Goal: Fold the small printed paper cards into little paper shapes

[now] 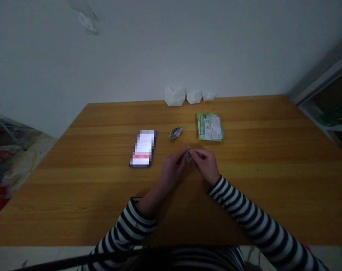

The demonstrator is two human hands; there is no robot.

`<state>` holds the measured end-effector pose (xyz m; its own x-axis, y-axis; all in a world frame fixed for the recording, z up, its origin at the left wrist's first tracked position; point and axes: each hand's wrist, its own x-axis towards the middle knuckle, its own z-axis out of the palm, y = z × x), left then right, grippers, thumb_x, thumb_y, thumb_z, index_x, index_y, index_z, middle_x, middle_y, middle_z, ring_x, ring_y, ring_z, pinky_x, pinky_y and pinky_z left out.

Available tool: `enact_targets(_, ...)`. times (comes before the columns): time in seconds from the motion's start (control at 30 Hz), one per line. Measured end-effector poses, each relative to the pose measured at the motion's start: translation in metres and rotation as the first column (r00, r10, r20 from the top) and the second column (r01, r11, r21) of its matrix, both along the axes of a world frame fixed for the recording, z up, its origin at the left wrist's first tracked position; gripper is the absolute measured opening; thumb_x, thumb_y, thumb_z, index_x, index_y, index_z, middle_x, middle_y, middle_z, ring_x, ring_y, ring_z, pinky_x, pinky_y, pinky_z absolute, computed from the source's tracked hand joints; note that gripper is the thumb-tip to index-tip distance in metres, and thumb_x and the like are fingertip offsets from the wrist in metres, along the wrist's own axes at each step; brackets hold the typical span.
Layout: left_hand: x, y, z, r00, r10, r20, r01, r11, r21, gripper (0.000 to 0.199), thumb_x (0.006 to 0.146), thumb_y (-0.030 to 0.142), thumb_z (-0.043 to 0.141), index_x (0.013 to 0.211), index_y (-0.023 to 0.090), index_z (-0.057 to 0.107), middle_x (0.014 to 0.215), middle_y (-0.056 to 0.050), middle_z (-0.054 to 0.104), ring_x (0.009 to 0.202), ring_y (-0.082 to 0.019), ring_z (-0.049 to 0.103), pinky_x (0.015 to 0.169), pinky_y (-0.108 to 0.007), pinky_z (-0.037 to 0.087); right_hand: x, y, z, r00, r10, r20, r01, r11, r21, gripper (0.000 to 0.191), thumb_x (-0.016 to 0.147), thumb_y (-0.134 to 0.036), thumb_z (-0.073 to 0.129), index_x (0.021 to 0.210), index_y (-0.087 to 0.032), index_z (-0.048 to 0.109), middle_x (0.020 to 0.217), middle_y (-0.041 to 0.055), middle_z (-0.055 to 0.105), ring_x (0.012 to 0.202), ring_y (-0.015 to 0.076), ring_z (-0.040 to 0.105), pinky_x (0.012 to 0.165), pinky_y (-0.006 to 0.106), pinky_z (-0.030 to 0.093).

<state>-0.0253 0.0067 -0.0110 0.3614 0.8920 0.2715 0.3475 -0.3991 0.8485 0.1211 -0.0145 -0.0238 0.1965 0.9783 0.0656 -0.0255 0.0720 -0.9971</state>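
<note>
My left hand [173, 165] and my right hand [206, 162] meet over the middle of the table. Between their fingertips they pinch a small, greyish folded piece of paper [189, 157], mostly hidden by the fingers. Just beyond the hands lies a small folded paper shape [176, 132] with green and dark print. To its right is a stack of green-and-white printed leaflets [211, 127], its sheets slightly fanned.
A phone [143, 148] with a lit, blurred-out screen lies left of my hands. Three white crumpled bundles [174, 96] stand along the wall at the back edge of the wooden table [83, 169]. Shelving [326, 90] stands beyond the table's right side.
</note>
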Motion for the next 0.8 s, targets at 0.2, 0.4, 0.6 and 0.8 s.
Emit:
enact_targets(0.2, 0.012, -0.006, -0.003, 0.92, 0.125, 0.371, -0.008, 0.954, -0.3, 0.028, 0.09, 0.04, 0.06, 0.106, 0.018, 0.068, 0.103, -0.009, 0.075, 0.094, -0.021, 0.071, 0.082, -0.034, 0.058, -0.007, -0.002, 0.002, 0.982, -0.114, -0.153, 0.111, 0.993, -0.03, 0.029, 0.082, -0.043, 0.068, 0.078, -0.015, 0.072, 0.05, -0.0043, 0.055, 0.041, 0.007, 0.043, 0.038, 0.019, 0.032)
enact_targets(0.4, 0.016, -0.004, -0.003, 0.738, 0.281, 0.613, 0.094, 0.858, -0.505, 0.029, 0.087, 0.044, 0.065, 0.095, 0.018, 0.056, 0.106, -0.009, 0.074, 0.097, -0.021, 0.071, 0.081, -0.036, 0.059, -0.012, -0.005, 0.004, 0.971, -0.143, -0.19, 0.147, 0.989, 0.007, 0.029, 0.09, -0.045, 0.059, 0.08, -0.019, 0.061, 0.046, -0.0073, 0.052, 0.036, 0.0072, 0.043, 0.036, 0.018, 0.033)
enact_targets(0.6, 0.014, -0.004, 0.0, 0.535, 0.399, 0.745, 0.187, 0.804, -0.565, 0.03, 0.084, 0.042, 0.07, 0.087, 0.019, 0.051, 0.111, -0.011, 0.073, 0.105, -0.025, 0.07, 0.081, -0.035, 0.058, -0.018, -0.011, 0.0, 0.99, -0.048, -0.129, 0.066, 0.988, 0.136, 0.021, 0.092, -0.041, 0.059, 0.083, -0.023, 0.053, 0.061, -0.0044, 0.062, 0.052, 0.0119, 0.06, 0.052, 0.024, 0.05)
enact_targets(0.8, 0.015, -0.007, 0.005, 0.565, 0.33, 0.756, 0.138, 0.866, -0.481, 0.026, 0.089, 0.042, 0.064, 0.091, 0.02, 0.052, 0.099, -0.007, 0.075, 0.1, -0.022, 0.071, 0.084, -0.038, 0.058, -0.014, -0.018, 0.001, 0.963, -0.152, 0.224, 0.083, 0.953, 0.29, 0.028, 0.077, -0.032, 0.079, 0.077, -0.022, 0.053, 0.068, -0.0042, 0.06, 0.061, 0.0118, 0.061, 0.058, 0.023, 0.05)
